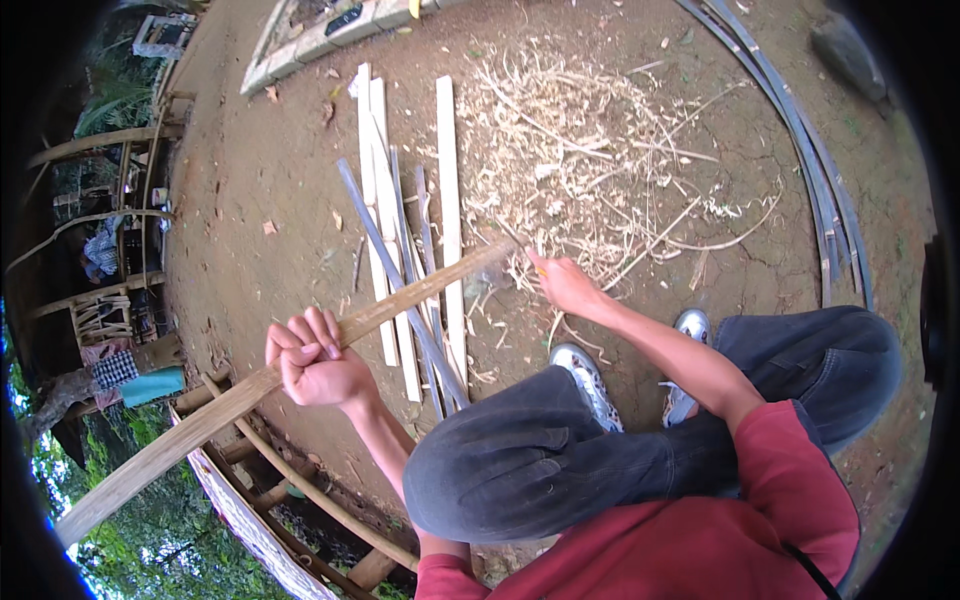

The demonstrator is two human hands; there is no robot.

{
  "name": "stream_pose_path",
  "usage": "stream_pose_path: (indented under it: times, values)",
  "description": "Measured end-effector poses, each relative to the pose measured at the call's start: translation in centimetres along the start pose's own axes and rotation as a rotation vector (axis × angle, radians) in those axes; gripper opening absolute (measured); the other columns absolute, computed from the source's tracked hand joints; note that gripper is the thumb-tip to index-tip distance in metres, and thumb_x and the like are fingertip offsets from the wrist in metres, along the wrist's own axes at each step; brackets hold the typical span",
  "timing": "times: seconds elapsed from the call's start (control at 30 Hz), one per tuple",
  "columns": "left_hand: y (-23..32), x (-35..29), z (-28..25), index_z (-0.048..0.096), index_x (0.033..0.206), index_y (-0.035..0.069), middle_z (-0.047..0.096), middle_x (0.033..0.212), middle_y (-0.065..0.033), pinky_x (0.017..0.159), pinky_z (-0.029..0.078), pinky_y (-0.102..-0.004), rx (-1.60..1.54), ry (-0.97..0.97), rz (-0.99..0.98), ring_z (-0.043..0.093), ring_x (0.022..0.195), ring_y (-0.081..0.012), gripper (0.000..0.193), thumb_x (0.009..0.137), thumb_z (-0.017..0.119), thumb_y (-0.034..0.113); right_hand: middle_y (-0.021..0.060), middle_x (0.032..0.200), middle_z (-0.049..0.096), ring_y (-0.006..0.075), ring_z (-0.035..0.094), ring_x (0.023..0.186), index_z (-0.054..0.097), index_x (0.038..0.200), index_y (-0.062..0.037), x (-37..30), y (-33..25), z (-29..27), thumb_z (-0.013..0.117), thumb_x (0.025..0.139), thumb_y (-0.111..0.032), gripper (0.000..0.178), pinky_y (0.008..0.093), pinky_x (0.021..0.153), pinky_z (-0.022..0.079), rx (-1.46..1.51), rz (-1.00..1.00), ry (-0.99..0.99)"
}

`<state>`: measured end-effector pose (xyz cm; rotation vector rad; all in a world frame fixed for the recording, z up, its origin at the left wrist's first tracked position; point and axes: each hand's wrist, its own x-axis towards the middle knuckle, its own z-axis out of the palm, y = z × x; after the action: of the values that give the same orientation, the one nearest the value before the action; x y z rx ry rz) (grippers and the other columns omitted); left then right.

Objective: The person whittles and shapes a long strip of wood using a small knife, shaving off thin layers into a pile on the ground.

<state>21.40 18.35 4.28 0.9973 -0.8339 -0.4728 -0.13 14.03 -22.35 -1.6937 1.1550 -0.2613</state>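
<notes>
My left hand [322, 362] is closed around a long, flat wooden or bamboo slat [420, 288]. The slat slants from the lower left up to the middle of the view. Near its far end my right hand [572, 287] is closed on a knife [512, 232]; a bit of orange handle shows at the fingers, and the thin blade lies by the slat's tip. Whether the blade touches the wood I cannot tell. Curly pale shavings [570, 130] lie on the ground beyond the knife.
Pale slats [447, 160] and dark strips [365, 220] lie under the held slat. Long dark strips [800, 130] curve along the right, near a stone [848, 55]. A block edging [330, 38] runs at the top. Bamboo framing [310, 490] stands at lower left. My shoes [588, 385] rest on the soil.
</notes>
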Motion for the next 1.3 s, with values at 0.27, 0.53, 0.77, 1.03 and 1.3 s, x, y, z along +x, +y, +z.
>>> stream_pose_path:
  times: [0.27, 0.53, 0.77, 1.03, 1.3]
  values:
    - [1.7, 5.4, -6.7, 0.025, 0.057, 0.012, 0.024, 0.047, -0.0004, 0.038, 0.022, -0.0241, -0.249, -0.065, 0.007, 0.022, 0.041, -0.0109, 0.02, 0.063, 0.041, 0.001, 0.0185, 0.087, 0.066, 0.0189, 0.06, 0.058, 0.036, 0.148, -0.0094, 1.0, -12.3, -14.3, 0.055, 0.092, -0.005, 0.059, 0.0328, 0.049, 0.051, -0.056, 0.01, -0.044]
    - [6.6, 11.1, -8.8, 0.026, 0.054, 0.014, 0.026, 0.042, 0.0023, 0.038, 0.024, -0.0246, -0.49, -0.245, -0.08, 0.024, 0.038, -0.011, 0.023, 0.059, 0.046, 0.005, 0.0286, 0.102, 0.065, 0.0451, 0.064, 0.093, 0.056, 0.119, 0.0038, 5.8, -7.1, -29.2, 0.059, 0.088, -0.013, 0.035, 0.0515, 0.083, 0.05, -0.64, -0.161, 0.178]
    - [6.1, 15.4, -5.4, 0.028, 0.056, 0.014, 0.027, 0.045, 0.0032, 0.042, 0.026, -0.0253, -0.532, -0.43, -0.257, 0.028, 0.04, -0.0102, 0.026, 0.064, 0.052, 0.007, 0.033, 0.099, 0.064, 0.0424, 0.065, 0.095, 0.043, 0.12, 0.013, 1.1, -1.2, -34.7, 0.059, 0.081, -0.006, 0.046, 0.0488, 0.081, 0.052, -0.879, 0.144, 0.191]
    - [4.5, 18.8, 0.0, 0.03, 0.062, 0.014, 0.03, 0.049, 0.0022, 0.045, 0.029, -0.026, -0.397, -0.554, -0.458, 0.033, 0.045, -0.01, 0.026, 0.072, 0.053, 0.011, 0.0265, 0.102, 0.067, 0.0379, 0.067, 0.097, 0.055, 0.115, 0.0103, 3.1, 6.3, -35.9, 0.069, 0.072, -0.004, 0.048, 0.0427, 0.085, 0.055, -0.977, 0.237, 0.18]
    - [2.8, 18.3, 4.6, 0.03, 0.064, 0.013, 0.03, 0.049, 0.0017, 0.041, 0.026, -0.0241, -0.41, -0.619, -0.524, 0.031, 0.043, -0.0094, 0.024, 0.078, 0.049, 0.008, 0.0262, 0.106, 0.067, 0.0382, 0.065, 0.103, 0.048, 0.124, 0.0113, 4.2, 6.5, -35.1, 0.067, 0.075, -0.009, 0.056, 0.0425, 0.089, 0.053, -0.84, 0.293, 0.269]
